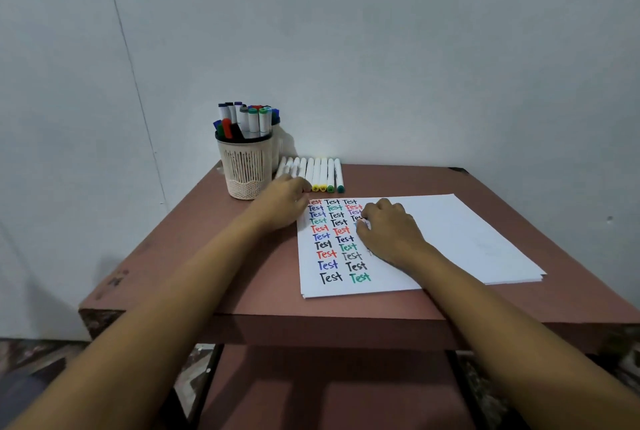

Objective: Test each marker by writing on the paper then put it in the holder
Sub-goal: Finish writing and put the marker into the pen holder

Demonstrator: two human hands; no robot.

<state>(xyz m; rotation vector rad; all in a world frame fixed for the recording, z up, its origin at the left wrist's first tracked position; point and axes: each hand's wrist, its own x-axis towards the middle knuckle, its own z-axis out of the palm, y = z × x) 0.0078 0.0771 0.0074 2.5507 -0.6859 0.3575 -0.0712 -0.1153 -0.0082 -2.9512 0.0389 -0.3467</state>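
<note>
A beige mesh holder (245,166) at the table's back left is packed with several capped markers (254,121). To its right, a row of white markers (320,173) lies side by side, caps toward me. My left hand (285,204) reaches palm down over the near ends of the leftmost markers in the row, and its fingertips touch them. The white paper (450,239) carries columns of the word "Test" in several colours. My right hand (389,227) rests on the paper beside the third column with its fingers loosely curled. No marker shows in it.
The small reddish-brown table (242,273) stands against a pale wall, with its front edge close to me and a lower shelf beneath. The paper is a thin stack whose right half is blank.
</note>
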